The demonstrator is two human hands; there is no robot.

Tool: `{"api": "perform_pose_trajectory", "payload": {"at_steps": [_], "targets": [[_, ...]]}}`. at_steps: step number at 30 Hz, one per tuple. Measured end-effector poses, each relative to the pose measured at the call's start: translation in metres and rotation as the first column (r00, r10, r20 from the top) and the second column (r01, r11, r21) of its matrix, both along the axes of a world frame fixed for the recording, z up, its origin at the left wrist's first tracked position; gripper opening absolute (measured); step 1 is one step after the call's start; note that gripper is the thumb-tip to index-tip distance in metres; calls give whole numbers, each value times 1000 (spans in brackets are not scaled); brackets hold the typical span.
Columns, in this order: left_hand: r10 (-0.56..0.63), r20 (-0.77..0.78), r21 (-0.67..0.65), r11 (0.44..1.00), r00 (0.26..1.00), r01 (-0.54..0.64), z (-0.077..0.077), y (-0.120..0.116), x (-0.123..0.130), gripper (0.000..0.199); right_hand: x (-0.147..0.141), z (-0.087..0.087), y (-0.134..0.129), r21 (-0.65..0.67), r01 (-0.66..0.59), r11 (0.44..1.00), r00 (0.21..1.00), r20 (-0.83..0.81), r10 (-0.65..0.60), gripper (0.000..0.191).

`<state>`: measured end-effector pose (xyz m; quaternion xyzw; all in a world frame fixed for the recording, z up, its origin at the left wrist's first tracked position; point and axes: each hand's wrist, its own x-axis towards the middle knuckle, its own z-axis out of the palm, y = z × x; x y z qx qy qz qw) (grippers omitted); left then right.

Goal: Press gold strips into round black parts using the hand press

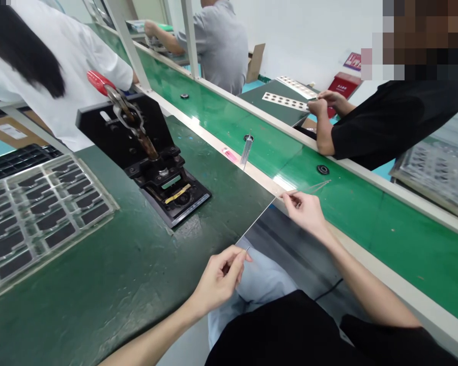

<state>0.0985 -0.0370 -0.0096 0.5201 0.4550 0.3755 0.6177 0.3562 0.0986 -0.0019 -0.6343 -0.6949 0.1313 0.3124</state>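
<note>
At 10 o'clock, a metal-framed tray (41, 218) of dark pads lies on the green bench (110, 310). Beyond it, at 11 o'clock, stands a black press (164, 173) with a red handle (98, 81). My left hand (219, 279) is narrow, pinching something fine between thumb and fingertips. A thin strip (255, 221) seems to run from there toward 12 o'clock, along the bench's edge, too fine to tell its material. My right hand (303, 213) is narrow too, pinching near its far end. At 2 o'clock, a co-worker's hands (322, 104) rest beside a perforated card (286, 101).
</note>
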Motion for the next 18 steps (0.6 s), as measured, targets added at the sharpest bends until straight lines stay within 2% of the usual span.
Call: {"api": "perform_pose_trajectory", "payload": {"at_steps": [18], "targets": [[-14,-4,-7,1000,1000,14,0,-1,2,52,-14,0,20,5,10,1000,978,208,-11,32]]}}
